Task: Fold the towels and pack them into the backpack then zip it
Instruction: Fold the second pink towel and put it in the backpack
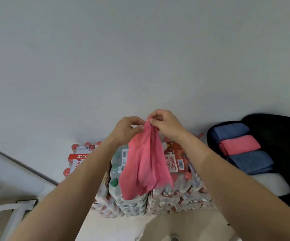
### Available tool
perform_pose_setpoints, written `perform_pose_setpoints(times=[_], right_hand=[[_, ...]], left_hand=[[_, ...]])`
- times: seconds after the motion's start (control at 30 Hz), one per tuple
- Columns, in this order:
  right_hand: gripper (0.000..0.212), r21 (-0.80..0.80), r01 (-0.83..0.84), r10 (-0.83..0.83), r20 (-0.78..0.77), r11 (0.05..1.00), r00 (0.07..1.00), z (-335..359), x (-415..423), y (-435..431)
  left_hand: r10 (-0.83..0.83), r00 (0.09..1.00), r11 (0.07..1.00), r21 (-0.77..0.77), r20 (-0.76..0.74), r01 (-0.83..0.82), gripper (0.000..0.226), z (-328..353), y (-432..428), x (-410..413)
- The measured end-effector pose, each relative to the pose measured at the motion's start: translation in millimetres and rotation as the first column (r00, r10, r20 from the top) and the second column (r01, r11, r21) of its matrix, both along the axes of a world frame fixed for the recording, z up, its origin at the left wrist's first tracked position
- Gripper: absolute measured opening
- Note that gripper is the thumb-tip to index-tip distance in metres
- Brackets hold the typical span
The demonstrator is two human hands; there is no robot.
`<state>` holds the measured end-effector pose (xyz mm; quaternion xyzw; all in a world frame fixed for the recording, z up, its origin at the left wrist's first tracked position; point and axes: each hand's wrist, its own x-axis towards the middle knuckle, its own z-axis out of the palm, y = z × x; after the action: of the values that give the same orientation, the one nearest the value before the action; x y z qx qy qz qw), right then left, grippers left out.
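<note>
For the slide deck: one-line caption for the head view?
Both hands, left hand and right hand, pinch a hanging pink towel; open backpack already holds three folded towels.

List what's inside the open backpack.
The backpack holds three folded towels in a row: blue towel, pink towel, second blue towel. Anything beneath them is covered.

A: I see a plain pink towel (pixel 145 164), no pattern.
B: Backpack (pixel 283 136)?
A: Black. I count two blue folded towels (pixel 231 130) (pixel 250 161) and one pink (pixel 239 145) between. Bottle packs (pixel 175 171): red-white labels, red and green caps. Wall (pixel 140 49) pale grey.
</note>
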<state>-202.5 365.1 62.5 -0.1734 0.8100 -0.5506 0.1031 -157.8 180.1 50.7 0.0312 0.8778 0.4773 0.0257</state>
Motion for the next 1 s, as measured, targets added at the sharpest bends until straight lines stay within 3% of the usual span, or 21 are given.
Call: perform_pose_setpoints(times=[0.2,0.3,0.47,0.67,0.87,0.93,1.0], right_hand=[[0.014,0.027,0.021,-0.015,-0.224,0.999,0.974,61,-23,-13],[0.013,0.022,0.072,-0.063,-0.283,0.997,0.957,76,-31,-14],[0.013,0.013,0.152,-0.139,-0.333,0.988,0.933,85,-39,-10],[0.012,0.034,0.299,-0.267,-0.367,0.954,0.891,81,-46,-2],[0.014,0.041,0.347,-0.322,-0.283,0.937,0.903,64,-41,3],[0.012,0.02,0.355,-0.339,-0.251,0.935,0.907,61,-39,2],[0.012,0.026,0.356,-0.338,-0.259,0.934,0.905,60,-37,4]], left_hand=[[0.096,0.991,0.995,0.003,-0.098,-0.096,0.015,32,-9,1],[0.159,0.974,0.974,-0.135,-0.162,-0.182,0.006,27,-27,4],[0.253,0.964,0.913,-0.311,-0.075,-0.264,0.013,19,-61,25],[0.382,0.924,0.891,-0.254,-0.032,-0.377,0.018,21,-97,50],[0.494,0.87,0.865,0.105,-0.007,-0.49,0.015,35,-114,55],[0.504,0.863,0.862,0.08,-0.032,-0.5,0.017,38,-113,54],[0.469,0.88,0.88,-0.044,-0.077,-0.473,0.012,40,-109,54]])
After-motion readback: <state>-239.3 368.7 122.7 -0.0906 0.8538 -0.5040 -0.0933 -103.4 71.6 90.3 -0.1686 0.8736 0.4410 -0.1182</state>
